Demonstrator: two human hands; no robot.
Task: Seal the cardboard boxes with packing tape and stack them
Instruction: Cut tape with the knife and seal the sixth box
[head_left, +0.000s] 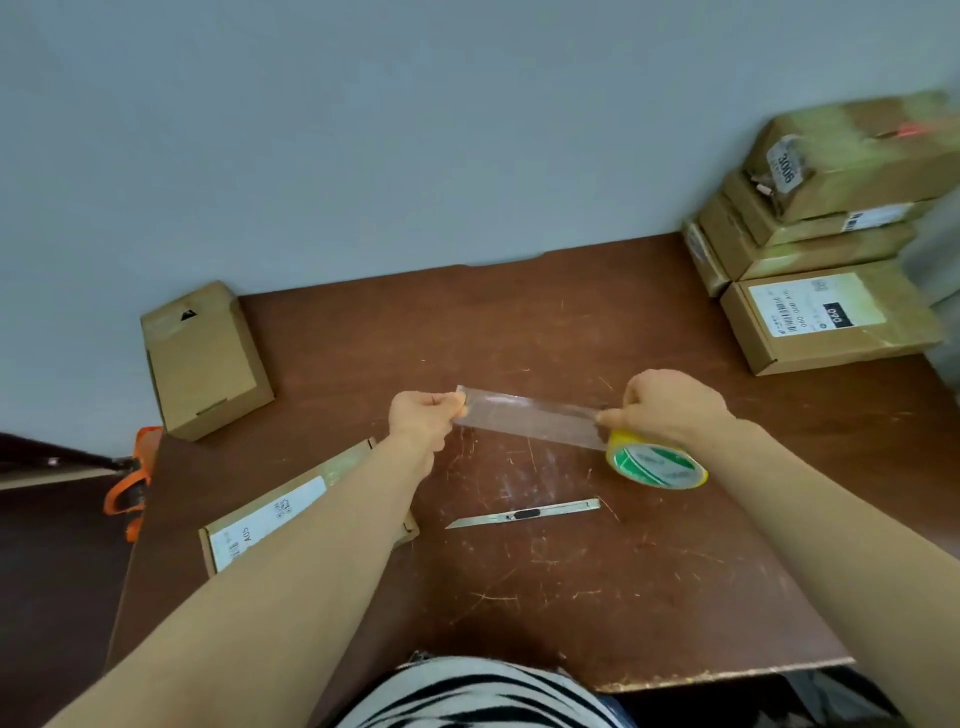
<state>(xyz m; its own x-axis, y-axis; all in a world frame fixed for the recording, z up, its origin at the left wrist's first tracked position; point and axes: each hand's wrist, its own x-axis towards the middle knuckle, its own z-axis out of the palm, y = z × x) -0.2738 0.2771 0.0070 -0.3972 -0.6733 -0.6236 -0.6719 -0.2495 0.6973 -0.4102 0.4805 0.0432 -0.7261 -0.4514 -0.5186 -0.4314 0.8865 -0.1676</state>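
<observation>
Two hands stretch a clear tape strip (530, 415) across the frame's centre, above the tabletop (571, 597). The left hand (423, 418) pinches its free end and the right hand (670, 408) grips the tape roll (657, 465). Just below, the utility knife (522, 514) lies nearly parallel, blade tip leftward, its butt end nearer the right hand.

Head-worn wide-angle view, forward and down, close over table (571, 582)

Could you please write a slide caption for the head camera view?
Left hand and right hand stretch clear tape from a yellow roll over a table, knife nearby, boxes stacked at right.
</observation>
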